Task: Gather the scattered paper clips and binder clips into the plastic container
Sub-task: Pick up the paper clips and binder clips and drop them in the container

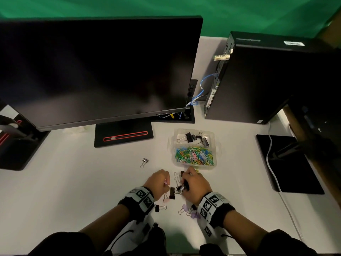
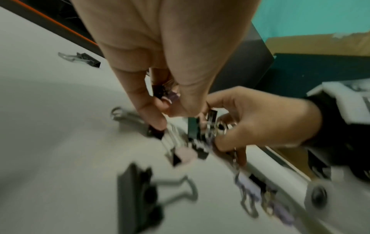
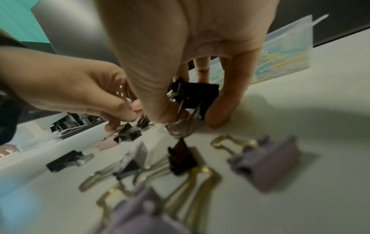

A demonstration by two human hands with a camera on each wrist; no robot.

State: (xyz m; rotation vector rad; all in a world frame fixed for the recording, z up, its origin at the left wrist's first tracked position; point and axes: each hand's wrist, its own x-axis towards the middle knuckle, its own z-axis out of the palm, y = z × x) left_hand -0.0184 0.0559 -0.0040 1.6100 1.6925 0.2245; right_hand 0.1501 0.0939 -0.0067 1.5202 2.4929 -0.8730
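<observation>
A clear plastic container [image 1: 217,145] stands on the white desk, black binder clips in its far compartment and coloured paper clips [image 1: 195,156] in the near one. Just in front of it my left hand [image 1: 160,180] curls round small binder clips [image 2: 164,93], its fingertip on a black clip [image 2: 156,132]. My right hand [image 1: 193,183] grips black binder clips [image 3: 197,95] against the desk. Loose clips lie between and below the wrists: black [image 1: 172,193], pink [image 1: 166,199], purple [image 3: 266,159]. One black clip [image 1: 144,161] lies apart to the left.
A large dark monitor [image 1: 96,71] on its stand [image 1: 123,134] fills the back left. A black computer tower [image 1: 258,80] stands at the back right, with cables behind. A black pad [image 1: 287,163] and white cable [image 1: 273,169] lie on the right.
</observation>
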